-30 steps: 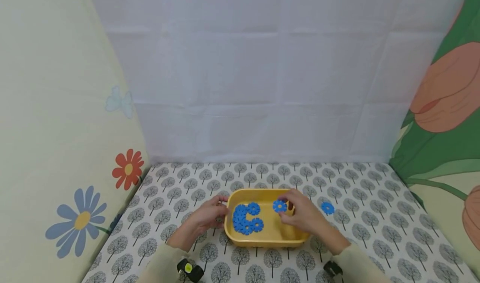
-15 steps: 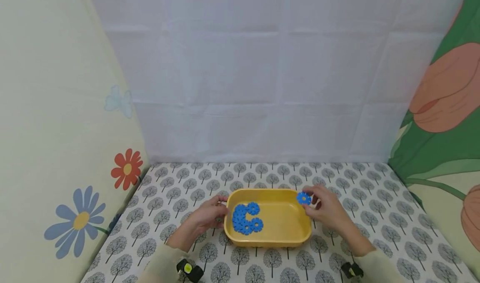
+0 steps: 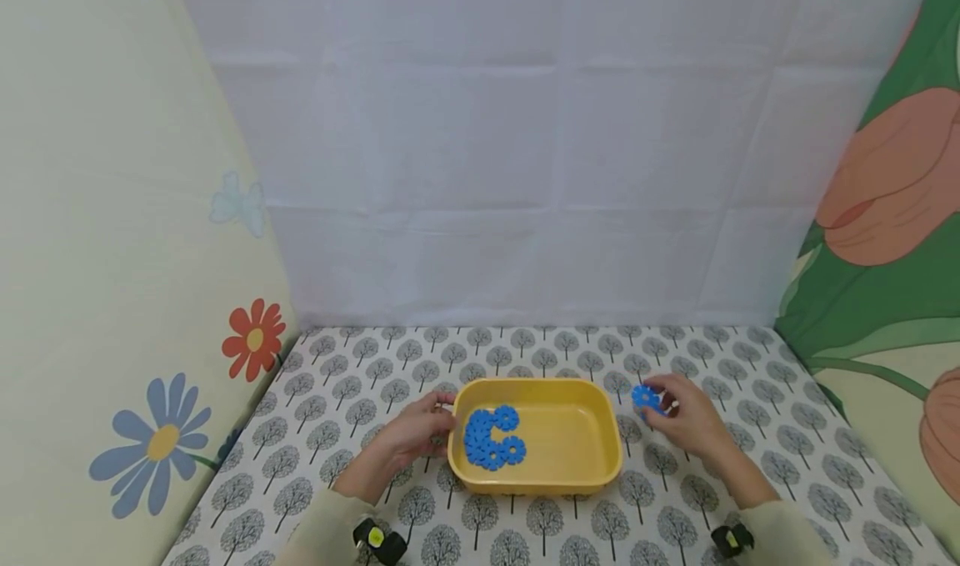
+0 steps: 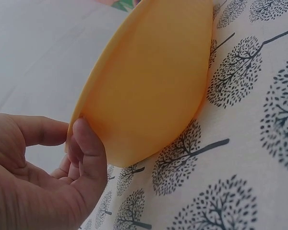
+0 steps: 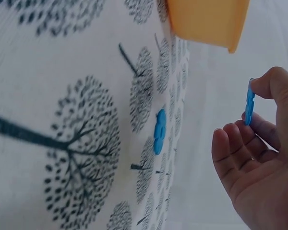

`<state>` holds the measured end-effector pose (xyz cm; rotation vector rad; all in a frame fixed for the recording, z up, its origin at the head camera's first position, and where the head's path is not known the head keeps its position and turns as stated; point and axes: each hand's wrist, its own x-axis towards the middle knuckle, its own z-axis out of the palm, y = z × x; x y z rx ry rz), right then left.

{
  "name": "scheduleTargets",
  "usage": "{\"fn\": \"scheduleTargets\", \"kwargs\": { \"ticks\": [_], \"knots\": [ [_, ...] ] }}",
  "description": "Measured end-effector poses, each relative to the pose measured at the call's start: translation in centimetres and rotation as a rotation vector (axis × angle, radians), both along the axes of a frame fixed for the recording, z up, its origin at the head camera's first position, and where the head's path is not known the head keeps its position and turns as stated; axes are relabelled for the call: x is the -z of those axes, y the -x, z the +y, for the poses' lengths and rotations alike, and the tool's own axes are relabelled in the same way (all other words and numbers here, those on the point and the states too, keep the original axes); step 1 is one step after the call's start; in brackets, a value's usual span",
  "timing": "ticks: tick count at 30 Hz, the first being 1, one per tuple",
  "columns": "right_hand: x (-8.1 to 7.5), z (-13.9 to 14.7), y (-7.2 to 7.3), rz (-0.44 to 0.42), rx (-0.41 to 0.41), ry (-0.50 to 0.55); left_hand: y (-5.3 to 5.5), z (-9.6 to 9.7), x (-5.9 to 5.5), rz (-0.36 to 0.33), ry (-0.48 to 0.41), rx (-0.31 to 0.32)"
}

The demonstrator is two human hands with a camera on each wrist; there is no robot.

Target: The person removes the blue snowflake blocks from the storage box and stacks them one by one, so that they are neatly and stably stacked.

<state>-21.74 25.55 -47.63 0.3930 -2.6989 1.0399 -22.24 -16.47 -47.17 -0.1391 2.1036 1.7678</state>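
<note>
My left hand (image 3: 416, 428) holds the left rim of a yellow plastic tub (image 3: 573, 449); in the left wrist view, thumb and fingers pinch the tub's edge (image 4: 89, 91). Several blue snowflake discs (image 3: 487, 441), notched and with a hole in the middle, lie in the tub's left half. Right of the tub, my right hand (image 3: 690, 416) is raised, pinching one blue snowflake disc (image 5: 249, 101) between thumb and forefinger. Below it a second blue disc (image 5: 159, 132) lies flat on the cloth; in the head view it is mostly hidden behind the held disc and hand.
A white cloth with printed grey trees (image 3: 360, 383) covers the table. Behind it hangs a white sheet (image 3: 525, 174). Painted flower panels stand at the left (image 3: 150, 257) and right (image 3: 892, 299).
My right hand has carried the blue snowflake disc from above the tub rightward, past its rim, to over the disc on the cloth. The left hand and the tub have stayed put.
</note>
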Motion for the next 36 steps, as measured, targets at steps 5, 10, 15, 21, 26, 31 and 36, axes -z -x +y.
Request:
{"fn": "scheduleTargets", "kwargs": {
  "ticks": [5, 10, 15, 21, 26, 31, 36],
  "knots": [
    [0.7, 0.7, 0.2, -0.006, -0.012, -0.019, -0.1, 0.0, -0.1, 0.000, -0.012, 0.009],
    [1.3, 1.2, 0.5, -0.067, -0.001, -0.034, -0.3, 0.0, -0.4, -0.002, -0.025, 0.021],
    [1.7, 1.5, 0.8, -0.155, -0.003, -0.073, -0.3, 0.0, -0.5, -0.004, -0.021, 0.021],
    [1.9, 1.6, 1.5, -0.250, 0.043, -0.114, -0.3, 0.0, -0.4, -0.008, -0.022, 0.012],
    [2.2, 1.7, 2.0, -0.289, 0.069, -0.139, -0.4, 0.0, -0.4, -0.006, -0.022, 0.015],
    [2.4, 1.8, 2.2, -0.308, 0.047, -0.157, -0.4, 0.1, -0.5, -0.013, -0.013, 0.003],
    [2.4, 1.7, 2.5, -0.324, 0.042, -0.173, -0.4, 0.1, -0.6, -0.011, -0.014, 0.008]
  ]
}}
